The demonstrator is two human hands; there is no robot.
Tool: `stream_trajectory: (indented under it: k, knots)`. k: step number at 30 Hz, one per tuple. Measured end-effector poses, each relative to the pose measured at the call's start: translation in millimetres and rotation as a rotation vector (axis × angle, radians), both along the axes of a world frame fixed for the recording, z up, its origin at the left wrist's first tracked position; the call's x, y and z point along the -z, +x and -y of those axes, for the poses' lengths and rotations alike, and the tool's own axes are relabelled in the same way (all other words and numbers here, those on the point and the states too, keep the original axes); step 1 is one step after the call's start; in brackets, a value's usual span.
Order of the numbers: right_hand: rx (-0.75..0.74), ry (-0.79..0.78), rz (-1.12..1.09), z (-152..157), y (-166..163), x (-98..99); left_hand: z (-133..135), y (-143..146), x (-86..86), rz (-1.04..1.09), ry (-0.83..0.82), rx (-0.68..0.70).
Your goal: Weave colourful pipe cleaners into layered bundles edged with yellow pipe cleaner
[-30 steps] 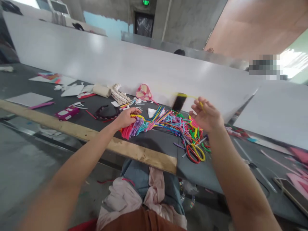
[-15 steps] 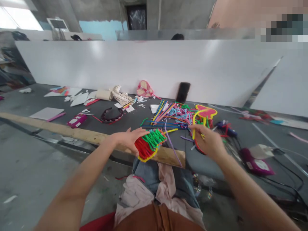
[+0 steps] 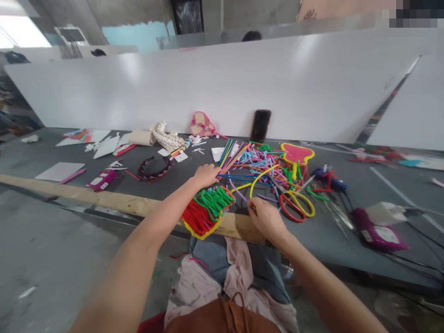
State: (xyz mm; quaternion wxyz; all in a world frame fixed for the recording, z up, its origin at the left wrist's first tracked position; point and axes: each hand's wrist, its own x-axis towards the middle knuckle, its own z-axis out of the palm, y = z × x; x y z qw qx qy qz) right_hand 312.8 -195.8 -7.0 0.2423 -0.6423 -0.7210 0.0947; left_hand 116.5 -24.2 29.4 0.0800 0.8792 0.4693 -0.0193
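Observation:
My right hand [image 3: 266, 216] is closed in a pinch on the lower end of a yellow pipe cleaner [image 3: 257, 179], which curves up and to the right. Stretched forward, my left hand [image 3: 207, 175] has its fingers bent together on the table, beside the near ends of a bundle of long pipe cleaners [image 3: 227, 155]. What lies under those fingertips is hidden. Below the left hand, a piece covered with green and red pipe cleaners and edged in yellow [image 3: 208, 210] rests at the table edge. Scissors with red and yellow handles [image 3: 293, 215] lie right of my right hand.
Cut pipe cleaner pieces [image 3: 258, 159] are heaped beyond my hands, near a pink shape edged in yellow [image 3: 297, 153]. A phone [image 3: 261, 126] leans on the white partition [image 3: 222, 88]. A dark headband [image 3: 154, 173] lies left; a purple packet [image 3: 378, 231] and cables lie right.
My left hand has left the green and red piece and moved forward to the bundle. The right hand came left and nearer with the yellow pipe cleaner, off the scissors.

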Motion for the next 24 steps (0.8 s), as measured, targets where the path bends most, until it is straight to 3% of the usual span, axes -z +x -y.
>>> stream_trajectory:
  k: [3, 7, 11, 14, 16, 18, 20, 22, 24]
  knots:
    - [0.07, 0.066, -0.074, -1, 23, -16.6, -9, -5, 1.9, -0.017, 0.009, 0.002]
    - [0.252, 0.36, -0.345, -9, 47, -40.9, -23, -21, -5.6, 0.023, 0.02, -0.003]
    - [0.345, 0.597, -0.389, -43, 48, -57.9, -42, -42, -20.9, 0.071, 0.101, -0.115]
    - [0.276, 0.536, -0.253, -84, 35, -62.7, -55, -59, -33.9, 0.078, 0.172, -0.272]
    - [0.152, 0.352, -0.093, -113, 26, -60.4, -54, -67, -43.2, 0.077, 0.208, -0.358]
    - [0.022, 0.155, 0.077, -136, 19, -53.7, -39, -70, -54.9, 0.108, 0.268, -0.39]
    - [-0.036, 0.039, 0.219, -150, 18, -44.0, -9, -66, -69.8, 0.296, 0.391, -0.253]
    - [-0.063, 0.047, 0.283, -152, 20, -33.6, 34, -62, -85.6, 0.504, 0.383, -0.014]
    - [-0.141, 0.118, 0.276, -143, 23, -24.7, 82, -66, -96.3, 0.625, 0.349, 0.119]
